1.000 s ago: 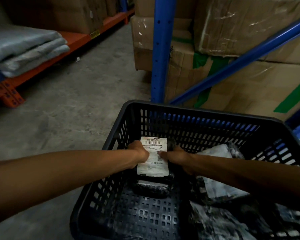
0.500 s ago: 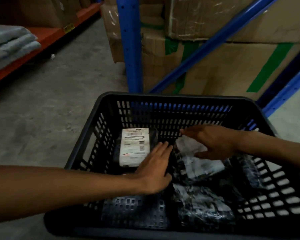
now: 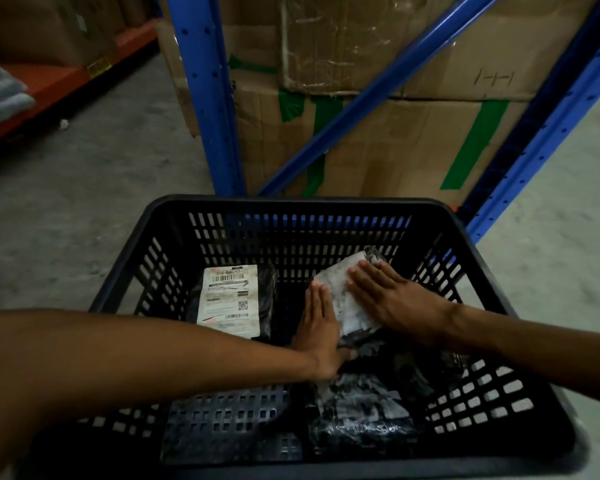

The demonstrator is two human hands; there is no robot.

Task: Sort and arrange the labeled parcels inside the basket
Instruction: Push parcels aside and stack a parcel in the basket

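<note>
A black slatted plastic basket (image 3: 302, 206) stands on the floor below me. At its far left lies a black parcel with a white barcode label (image 3: 230, 296), face up and untouched. A second labeled parcel (image 3: 340, 296) lies tilted at the far right of the basket. My left hand (image 3: 317, 327) presses flat against that parcel's left edge, fingers straight. My right hand (image 3: 392, 299) lies flat on top of it with fingers spread. More dark wrapped parcels (image 3: 361, 417) are heaped at the basket's near right.
A blue rack upright (image 3: 208, 98) and a diagonal brace (image 3: 371, 88) stand just behind the basket, with taped cardboard boxes (image 3: 413, 140) stacked behind them. An orange shelf (image 3: 49, 84) with grey folded bundles (image 3: 0, 95) runs along the left. Concrete floor (image 3: 84, 202) surrounds the basket.
Both hands let go of the labeled parcel at the far left, which now lies flat. They moved right onto the second parcel, the left hand against its edge, the right on top.
</note>
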